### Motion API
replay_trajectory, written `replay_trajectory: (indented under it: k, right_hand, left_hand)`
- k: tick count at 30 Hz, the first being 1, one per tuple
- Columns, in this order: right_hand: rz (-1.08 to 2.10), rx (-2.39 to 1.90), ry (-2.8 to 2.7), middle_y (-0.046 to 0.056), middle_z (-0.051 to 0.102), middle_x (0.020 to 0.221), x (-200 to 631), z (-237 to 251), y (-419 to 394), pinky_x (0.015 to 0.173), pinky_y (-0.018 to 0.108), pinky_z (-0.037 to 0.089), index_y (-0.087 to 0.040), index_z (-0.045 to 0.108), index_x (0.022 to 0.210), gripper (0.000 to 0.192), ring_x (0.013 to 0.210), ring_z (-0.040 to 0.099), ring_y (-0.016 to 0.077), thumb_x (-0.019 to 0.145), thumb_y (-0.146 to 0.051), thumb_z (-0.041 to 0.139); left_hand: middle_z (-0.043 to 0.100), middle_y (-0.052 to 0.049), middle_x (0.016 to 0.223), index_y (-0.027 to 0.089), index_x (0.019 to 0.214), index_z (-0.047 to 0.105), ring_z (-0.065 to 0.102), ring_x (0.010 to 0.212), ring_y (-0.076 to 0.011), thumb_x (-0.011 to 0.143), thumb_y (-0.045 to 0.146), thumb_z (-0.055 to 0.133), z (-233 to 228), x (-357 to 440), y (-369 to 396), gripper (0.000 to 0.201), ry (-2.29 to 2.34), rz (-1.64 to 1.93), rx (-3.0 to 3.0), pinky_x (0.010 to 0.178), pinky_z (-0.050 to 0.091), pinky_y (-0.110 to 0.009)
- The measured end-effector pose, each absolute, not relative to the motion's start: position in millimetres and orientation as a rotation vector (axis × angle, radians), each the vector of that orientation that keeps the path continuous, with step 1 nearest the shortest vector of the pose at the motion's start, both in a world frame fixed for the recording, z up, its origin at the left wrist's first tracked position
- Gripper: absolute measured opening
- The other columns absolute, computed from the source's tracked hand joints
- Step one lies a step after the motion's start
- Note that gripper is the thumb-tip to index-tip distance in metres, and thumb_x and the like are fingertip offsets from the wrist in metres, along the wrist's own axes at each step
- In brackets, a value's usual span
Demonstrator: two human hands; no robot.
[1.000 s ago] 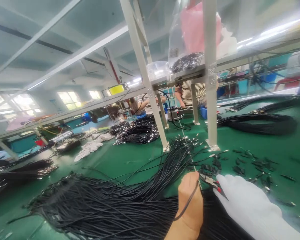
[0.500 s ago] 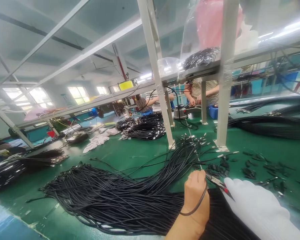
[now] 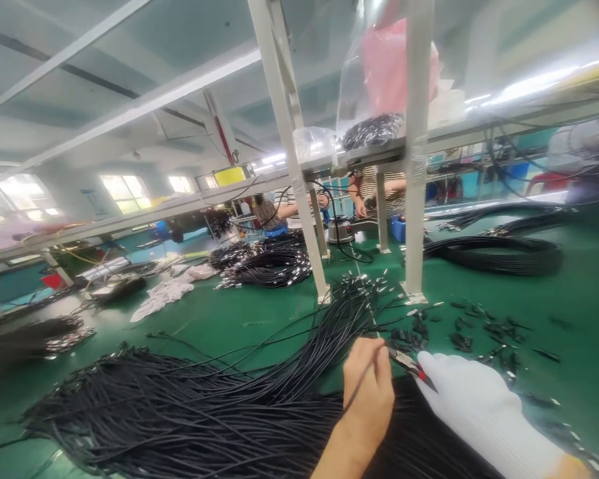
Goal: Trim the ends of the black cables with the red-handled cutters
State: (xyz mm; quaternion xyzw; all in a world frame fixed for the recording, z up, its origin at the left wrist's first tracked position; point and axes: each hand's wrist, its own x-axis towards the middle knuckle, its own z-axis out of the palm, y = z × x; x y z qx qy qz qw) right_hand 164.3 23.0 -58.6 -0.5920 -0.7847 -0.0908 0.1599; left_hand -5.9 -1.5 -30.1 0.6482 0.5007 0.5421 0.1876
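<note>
My bare left hand (image 3: pixel 367 392) pinches a thin black cable (image 3: pixel 360 382) and holds its end up near the jaws of small red-handled pliers (image 3: pixel 408 363). My right hand (image 3: pixel 472 399), in a white glove, grips those pliers just right of the left hand. Below and left of both hands lies a big pile of black cables (image 3: pixel 190 406) on the green table (image 3: pixel 239 319). Small black cut pieces (image 3: pixel 479 329) lie scattered beyond the hands.
Two white frame posts (image 3: pixel 414 199) stand on the table behind the hands, carrying a shelf with bagged cables (image 3: pixel 374 130). More cable coils (image 3: pixel 274 263) and a large black coil (image 3: pixel 499 253) lie further back. White gloves (image 3: pixel 164 293) lie at left. Other people work across the table (image 3: pixel 374 189).
The view swung right and back to the left. My left hand shifted its grip; the cable loop that hung over its back now runs straight up to the pliers.
</note>
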Motion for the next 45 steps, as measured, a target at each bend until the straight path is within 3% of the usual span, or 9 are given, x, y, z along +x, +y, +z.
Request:
replay_trajectory:
  k: [6,11,19,29,45]
  right_hand:
    - [-0.293,-1.697,-2.295,0.004,0.069,0.074,159.6,-48.4,16.6,0.055,0.031,0.027,-0.024,0.064,0.086,0.016,0.066,0.068,0.0238,0.093,-0.03,0.051]
    - [-0.29,-1.777,-2.237,0.006,0.069,0.08,159.3,-36.9,15.9,0.06,0.031,0.035,-0.022,0.067,0.09,0.018,0.073,0.068,0.0242,0.095,-0.031,0.051]
    - [-0.264,-1.79,-2.208,0.008,0.071,0.092,159.9,-32.8,12.1,0.069,0.033,0.043,-0.022,0.071,0.106,0.024,0.082,0.069,0.0249,0.098,-0.032,0.05]
    - [-0.256,-1.802,-2.253,0.009,0.072,0.091,160.1,-35.9,15.3,0.068,0.031,0.045,-0.021,0.071,0.102,0.022,0.081,0.069,0.0236,0.096,-0.029,0.052]
    - [-0.166,-1.827,-2.304,0.011,0.072,0.099,158.2,-33.6,14.2,0.077,0.041,0.053,-0.019,0.072,0.114,0.027,0.092,0.07,0.0298,0.097,-0.03,0.053]
  left_hand:
    - [0.065,-0.002,0.067,0.02,0.076,0.064,0.064,0.064,-0.0202,0.092,0.045,0.062,-30.9,-12.2,14.4,0.03,1.32,1.589,1.364,0.065,0.052,-0.032]
    - [0.067,-0.003,0.07,0.015,0.074,0.071,0.062,0.062,-0.016,0.072,0.063,0.078,-27.5,-17.9,23.0,0.049,1.212,1.551,1.101,0.06,0.049,-0.027]
    - [0.067,-0.002,0.068,0.013,0.072,0.075,0.057,0.059,-0.0112,0.055,0.064,0.088,-21.3,-17.2,19.2,0.055,1.128,1.473,0.947,0.056,0.043,-0.023]
    - [0.068,-0.002,0.067,0.012,0.076,0.076,0.056,0.058,-0.0108,0.051,0.065,0.09,-22.8,-17.5,19.0,0.06,1.073,1.429,0.882,0.057,0.042,-0.024]
    - [0.068,-0.002,0.065,0.012,0.076,0.076,0.055,0.057,-0.0106,0.047,0.065,0.092,-23.1,-18.6,19.1,0.062,1.068,1.387,0.873,0.058,0.042,-0.025]
